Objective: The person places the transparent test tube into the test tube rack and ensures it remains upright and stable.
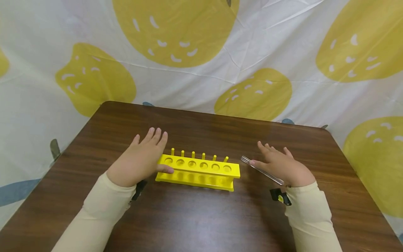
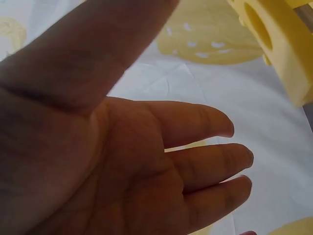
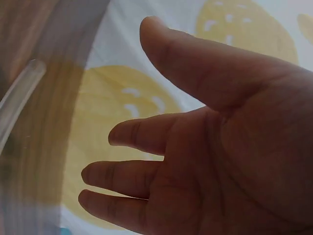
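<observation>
A yellow test tube rack (image 1: 198,171) stands mid-table, with a row of round holes along its top and a row of upright pegs behind them. My left hand (image 1: 138,157) is at the rack's left end, fingers straight and spread, its thumb overlapping the rack's front in the head view. In the left wrist view the palm (image 2: 132,171) is bare, with the rack's end (image 2: 288,63) at the upper right. To the rack's right lies a clear glass test tube (image 1: 264,173), slanted on the table. Over it my right hand (image 1: 280,166) spreads its straight fingers, holding nothing.
The dark wooden table (image 1: 195,224) has rounded far corners. Behind it hangs a white cloth (image 1: 189,84) printed with large yellow lemons. Small dark devices (image 1: 280,196) are strapped at both wrists, over cream sleeves.
</observation>
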Demonstrator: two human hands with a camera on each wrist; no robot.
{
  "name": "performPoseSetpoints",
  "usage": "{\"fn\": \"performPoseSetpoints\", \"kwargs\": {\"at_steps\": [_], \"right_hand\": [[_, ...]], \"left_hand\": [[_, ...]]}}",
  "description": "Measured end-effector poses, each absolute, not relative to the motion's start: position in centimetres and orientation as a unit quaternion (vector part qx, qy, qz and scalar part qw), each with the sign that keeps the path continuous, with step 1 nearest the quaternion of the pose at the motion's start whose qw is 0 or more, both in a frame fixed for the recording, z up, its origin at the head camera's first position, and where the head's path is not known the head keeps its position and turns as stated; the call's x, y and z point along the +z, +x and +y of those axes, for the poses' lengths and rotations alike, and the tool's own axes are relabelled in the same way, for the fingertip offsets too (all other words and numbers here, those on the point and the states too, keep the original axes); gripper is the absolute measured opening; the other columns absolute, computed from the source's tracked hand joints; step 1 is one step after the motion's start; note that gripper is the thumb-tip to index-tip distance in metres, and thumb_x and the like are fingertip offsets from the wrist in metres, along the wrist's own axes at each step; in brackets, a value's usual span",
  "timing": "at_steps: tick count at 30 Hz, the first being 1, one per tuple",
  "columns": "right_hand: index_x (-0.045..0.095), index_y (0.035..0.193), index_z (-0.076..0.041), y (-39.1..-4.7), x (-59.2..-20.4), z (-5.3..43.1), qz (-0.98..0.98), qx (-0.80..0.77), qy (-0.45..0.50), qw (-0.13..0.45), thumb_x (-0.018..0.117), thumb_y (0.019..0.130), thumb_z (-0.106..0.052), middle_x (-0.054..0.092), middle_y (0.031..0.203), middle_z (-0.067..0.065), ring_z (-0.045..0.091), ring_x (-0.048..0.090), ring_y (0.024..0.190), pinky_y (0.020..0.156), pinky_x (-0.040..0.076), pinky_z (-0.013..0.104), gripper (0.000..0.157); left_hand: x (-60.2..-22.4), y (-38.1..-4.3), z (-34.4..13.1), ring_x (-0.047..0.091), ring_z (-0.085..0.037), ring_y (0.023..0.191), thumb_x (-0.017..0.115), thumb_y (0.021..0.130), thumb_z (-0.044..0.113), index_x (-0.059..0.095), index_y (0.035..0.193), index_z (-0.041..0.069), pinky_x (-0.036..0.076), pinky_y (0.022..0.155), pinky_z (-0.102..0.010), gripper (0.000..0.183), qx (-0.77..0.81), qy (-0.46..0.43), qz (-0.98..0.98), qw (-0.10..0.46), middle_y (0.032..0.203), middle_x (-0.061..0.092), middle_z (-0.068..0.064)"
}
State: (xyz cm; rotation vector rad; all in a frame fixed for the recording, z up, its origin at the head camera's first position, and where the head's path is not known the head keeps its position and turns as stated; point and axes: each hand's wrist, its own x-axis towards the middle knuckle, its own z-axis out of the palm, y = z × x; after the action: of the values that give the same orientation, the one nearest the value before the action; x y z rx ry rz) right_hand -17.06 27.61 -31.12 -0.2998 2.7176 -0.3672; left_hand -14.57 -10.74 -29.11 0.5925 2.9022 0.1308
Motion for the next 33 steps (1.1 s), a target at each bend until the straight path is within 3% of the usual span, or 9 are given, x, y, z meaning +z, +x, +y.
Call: {"fn": "performPoseSetpoints", "kwargs": {"at_steps": [5,10,13,15,17,20,26,33], "right_hand": [[0.019,0.159,0.008,-17.9,-32.1,27.9,0.969,-0.093,-0.109,0.199,0.051,0.104,-0.055,0.029,0.157,0.035,0.054,0.034,0.142,0.114,0.018,0.071,0.09],[0.035,0.15,0.016,-18.6,-33.0,27.8,0.969,-0.085,-0.131,0.192,0.062,0.103,-0.043,0.048,0.145,0.036,0.05,0.053,0.129,0.104,0.042,0.064,0.08],[0.062,0.128,0.011,-19.0,-33.9,27.6,0.97,-0.089,-0.151,0.167,0.07,0.099,-0.033,0.069,0.113,0.027,0.038,0.068,0.1,0.088,0.054,0.052,0.053],[0.07,0.105,0.002,-19.3,-34.5,27.5,0.974,-0.084,-0.158,0.138,0.073,0.097,-0.029,0.068,0.086,0.013,0.027,0.063,0.077,0.072,0.053,0.043,0.032],[0.067,0.085,-0.007,-19.5,-35.2,27.3,0.979,-0.073,-0.159,0.109,0.076,0.095,-0.028,0.056,0.069,0.001,0.019,0.05,0.063,0.061,0.045,0.038,0.025],[0.064,0.076,-0.011,-19.7,-36.0,27.0,0.985,-0.047,-0.15,0.069,0.079,0.092,-0.029,0.052,0.064,-0.001,0.017,0.046,0.058,0.056,0.041,0.036,0.029],[0.069,0.074,-0.008,-20.0,-36.7,26.7,0.989,-0.023,-0.142,0.017,0.083,0.089,-0.028,0.056,0.062,0.0,0.019,0.048,0.056,0.055,0.043,0.039,0.028],[0.063,0.063,-0.011,-20.1,-37.4,26.2,0.989,0.0,-0.145,-0.033,0.086,0.084,-0.022,0.058,0.059,0.001,0.021,0.056,0.055,0.054,0.049,0.045,0.034]], "left_hand": [[-29.2,-14.6,-10.6,0.024,-0.046,0.15,0.069,0.095,0.051,0.03,0.156,-0.009,0.026,0.115,-0.067,0.095,0.029,0.209,0.973,0.089,0.162,0.026,-0.03],[-29.4,-14.8,-10.4,0.035,-0.044,0.147,0.067,0.095,0.052,0.036,0.153,-0.01,0.032,0.113,-0.065,0.09,0.01,0.213,0.971,0.106,0.158,0.036,-0.029],[-29.6,-14.9,-10.3,0.041,-0.043,0.143,0.067,0.095,0.052,0.044,0.15,-0.008,0.034,0.112,-0.064,0.085,0.004,0.214,0.971,0.111,0.154,0.044,-0.027],[-29.8,-15.0,-10.2,0.058,-0.04,0.127,0.071,0.093,0.051,0.06,0.136,-0.007,0.045,0.105,-0.059,0.073,-0.001,0.223,0.97,0.096,0.135,0.062,-0.026],[-30.1,-15.0,-10.2,0.069,-0.032,0.101,0.076,0.089,0.048,0.071,0.113,-0.003,0.054,0.091,-0.052,0.056,0.001,0.232,0.97,0.072,0.107,0.073,-0.018],[-30.6,-15.2,-10.2,0.059,-0.018,0.064,0.085,0.082,0.04,0.068,0.081,0.006,0.055,0.065,-0.04,0.039,0.008,0.239,0.97,0.033,0.069,0.061,-0.003],[-31.0,-15.7,-9.9,0.047,-0.013,0.058,0.089,0.079,0.03,0.067,0.078,0.006,0.05,0.056,-0.03,0.033,0.037,0.224,0.973,0.045,0.063,0.054,0.001],[-31.1,-15.6,-9.3,0.052,-0.015,0.059,0.092,0.076,0.026,0.072,0.084,0.003,0.053,0.058,-0.031,0.032,0.033,0.215,0.975,0.048,0.066,0.06,0.0]]}}
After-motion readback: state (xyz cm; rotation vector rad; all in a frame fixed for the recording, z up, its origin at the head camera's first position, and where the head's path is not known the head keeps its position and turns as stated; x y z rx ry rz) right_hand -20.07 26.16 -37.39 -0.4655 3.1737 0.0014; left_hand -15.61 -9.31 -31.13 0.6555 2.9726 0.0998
